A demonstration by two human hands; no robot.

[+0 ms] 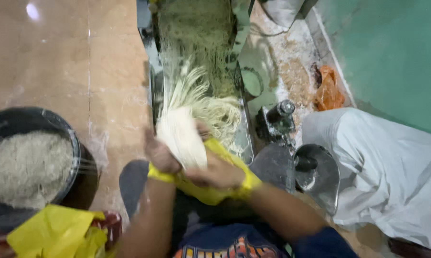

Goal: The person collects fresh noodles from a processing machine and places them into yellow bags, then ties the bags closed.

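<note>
Holding a pale cream bundle of noodles, strands pressed flat and fanning out at the far end, partly tucked into a yellow plastic bag. Left hand curled around the bundle's near-left side, fingers closed on it, motion-blurred. Right hand cupped under bundle and bag mouth, gripping both; forearms angled inward, meeting in front of the body. Beyond the hands, more loose noodle strands hang over a metal machine. Left of the hands, black tub of crumbly dough. Right of the hands, grey cloth.
</note>
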